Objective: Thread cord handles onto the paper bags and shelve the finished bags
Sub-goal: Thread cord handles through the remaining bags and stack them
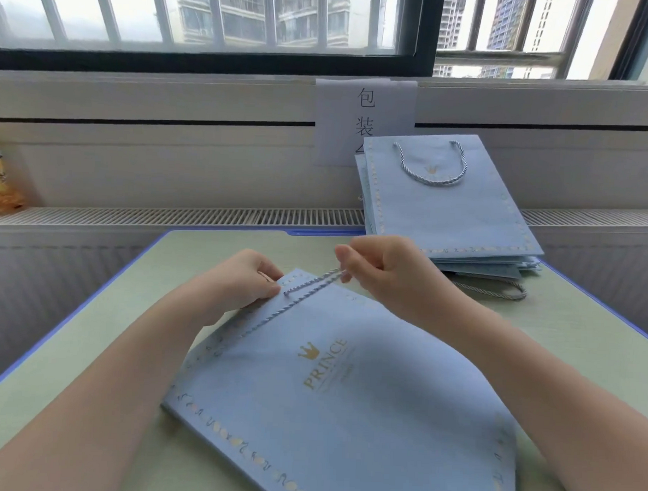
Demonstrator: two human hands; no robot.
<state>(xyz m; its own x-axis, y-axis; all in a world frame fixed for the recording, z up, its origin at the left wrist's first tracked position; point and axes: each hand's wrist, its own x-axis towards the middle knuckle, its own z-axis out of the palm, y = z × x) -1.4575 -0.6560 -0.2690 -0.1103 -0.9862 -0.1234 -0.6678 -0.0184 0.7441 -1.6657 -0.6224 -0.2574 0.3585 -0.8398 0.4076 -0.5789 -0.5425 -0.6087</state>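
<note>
A light blue paper bag printed "PRINCE" with a gold crown lies flat on the green table. A twisted blue-grey cord runs along the bag's top edge and loops up from it. My left hand pinches the bag's top corner where the cord enters. My right hand pinches the cord's loop and holds it just above the bag's far corner.
A stack of blue bags with a cord handle leans against the wall at the back right; another cord sticks out beneath it. A paper sign hangs on the wall. An orange packet stands far left on the radiator ledge.
</note>
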